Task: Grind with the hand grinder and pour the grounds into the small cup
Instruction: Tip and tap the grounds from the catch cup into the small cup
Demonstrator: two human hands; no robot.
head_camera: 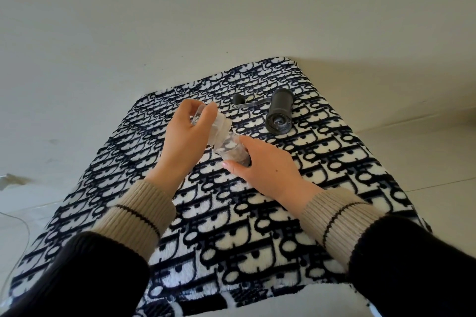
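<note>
We see two bare hands, the left hand (184, 134) toward ten o'clock and the right hand (268, 165) toward two o'clock, with no rings or watch showing. Each arm wears a black knit sleeve (90, 273) ending in a wide ribbed beige cuff (140, 211), crossed by one thin dark stripe. Both cuffs match.

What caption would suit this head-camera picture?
Left hand tips a clear jar over the small cup held by the right hand; grinder lies aside.
</note>
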